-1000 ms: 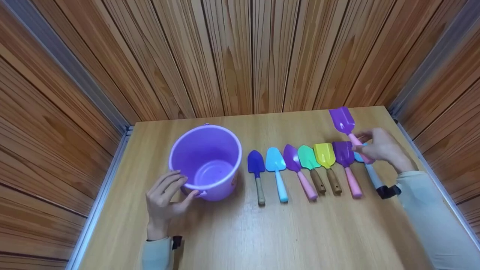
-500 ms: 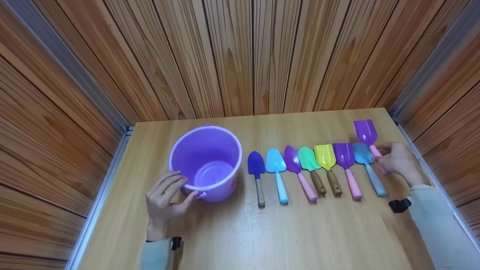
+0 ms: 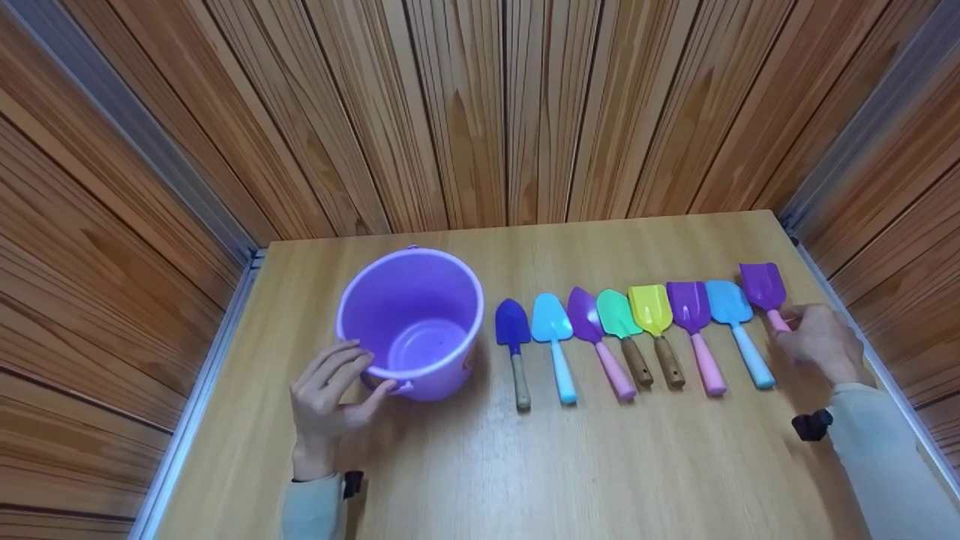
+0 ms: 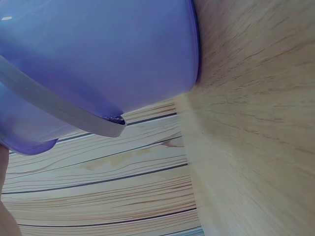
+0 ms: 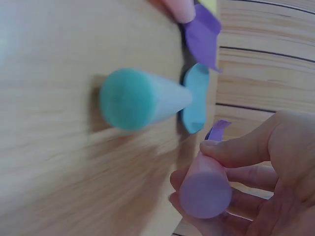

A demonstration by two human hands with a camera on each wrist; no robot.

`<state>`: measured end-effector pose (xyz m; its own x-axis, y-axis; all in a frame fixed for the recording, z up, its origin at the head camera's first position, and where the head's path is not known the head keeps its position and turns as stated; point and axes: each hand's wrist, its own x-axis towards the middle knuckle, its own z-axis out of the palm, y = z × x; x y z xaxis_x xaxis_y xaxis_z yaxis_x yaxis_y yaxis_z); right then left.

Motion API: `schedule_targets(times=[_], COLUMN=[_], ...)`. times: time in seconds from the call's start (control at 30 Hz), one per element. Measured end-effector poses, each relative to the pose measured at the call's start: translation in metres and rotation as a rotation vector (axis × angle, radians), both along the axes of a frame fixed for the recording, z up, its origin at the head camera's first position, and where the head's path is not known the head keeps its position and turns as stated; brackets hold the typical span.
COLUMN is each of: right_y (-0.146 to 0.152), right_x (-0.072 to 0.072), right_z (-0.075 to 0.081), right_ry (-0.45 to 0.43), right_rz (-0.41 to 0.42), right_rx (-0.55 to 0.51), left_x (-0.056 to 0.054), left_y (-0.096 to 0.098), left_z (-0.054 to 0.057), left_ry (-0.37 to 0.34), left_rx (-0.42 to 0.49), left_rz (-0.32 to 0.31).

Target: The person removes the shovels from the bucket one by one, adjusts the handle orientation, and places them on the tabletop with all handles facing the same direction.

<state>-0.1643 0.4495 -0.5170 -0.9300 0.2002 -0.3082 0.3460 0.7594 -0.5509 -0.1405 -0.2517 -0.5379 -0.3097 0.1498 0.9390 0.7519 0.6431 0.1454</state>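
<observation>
A purple bucket [image 3: 450, 379] stands upright at the left of the table, its inside visible in the head view. My left hand [image 3: 326, 409] holds its near-left rim, fingertips at the edge and thumb beside the handle lug. In the left wrist view the bucket's wall [image 4: 118, 49] and its handle [image 4: 59, 105] fill the upper left. At the right end of a row of shovels, my right hand [image 3: 821, 341] grips a purple toy shovel [image 3: 763, 285] by its pink handle [image 5: 204, 191]. Thumb and fingers wrap that handle in the right wrist view. Immediately left lies a light-blue shovel [image 3: 729, 301].
Along the row on the wooden table [image 3: 525, 472] lie a dark-blue shovel [image 3: 512, 322], another light-blue one [image 3: 552, 319], a purple one [image 3: 585, 311], a green one [image 3: 618, 313], a yellow one [image 3: 651, 309] and a square purple one [image 3: 688, 304]. Wood-panel walls [image 3: 480, 112] enclose the table.
My right hand has carried the purple shovel rightward and toward me, from above the row to its right end, uncovering the light-blue shovel. My left hand and the bucket have stayed put.
</observation>
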Motion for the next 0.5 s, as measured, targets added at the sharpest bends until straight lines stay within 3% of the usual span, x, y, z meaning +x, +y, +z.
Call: schedule_targets(times=[0.2,0.5], right_y=[0.011,0.020], right_x=[0.004,0.007], right_z=[-0.006,-0.012], right_ry=[-0.059,-0.047], right_rz=[-0.015,-0.005], right_rx=[0.018,0.070], left_x=[0.000,0.000], left_y=[0.001,0.001], left_z=[0.000,-0.001], left_ry=[0.018,0.019], left_rx=[0.004,-0.001], left_rz=[-0.002,0.020])
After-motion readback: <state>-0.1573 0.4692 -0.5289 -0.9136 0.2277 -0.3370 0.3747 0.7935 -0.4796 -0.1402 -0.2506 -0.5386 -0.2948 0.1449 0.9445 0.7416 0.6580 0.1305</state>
